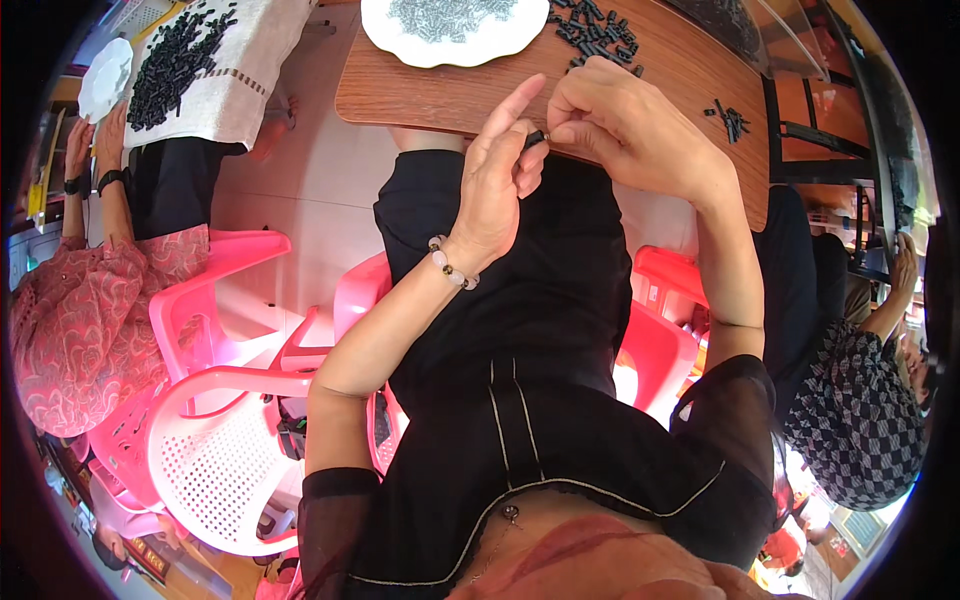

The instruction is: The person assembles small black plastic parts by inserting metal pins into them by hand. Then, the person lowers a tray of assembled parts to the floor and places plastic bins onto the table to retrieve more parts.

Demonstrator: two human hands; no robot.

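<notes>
Just over the near edge of the brown wooden table [420, 98], my left hand [495, 175] pinches a small black cylindrical piece [535, 139], its index finger pointing outward. The fingers of my right hand [630, 125] are closed at the far end of that piece; what they grip, if anything, is too small to make out. Beyond my hands stands a white scalloped plate [455, 56] heaped with tiny clear-grey parts [440, 18]. To its right lies a pile of black cylindrical pieces [603, 42]. A smaller group of black pieces [733, 124] lies farther right.
At left, a person in a patterned red top [90, 320] sits by a cloth-covered table [255, 55] with a large heap of black pieces [180, 65] and a white plate [105, 80]. Pink plastic chairs [215, 450] stand around me. Another person [860, 420] sits at right.
</notes>
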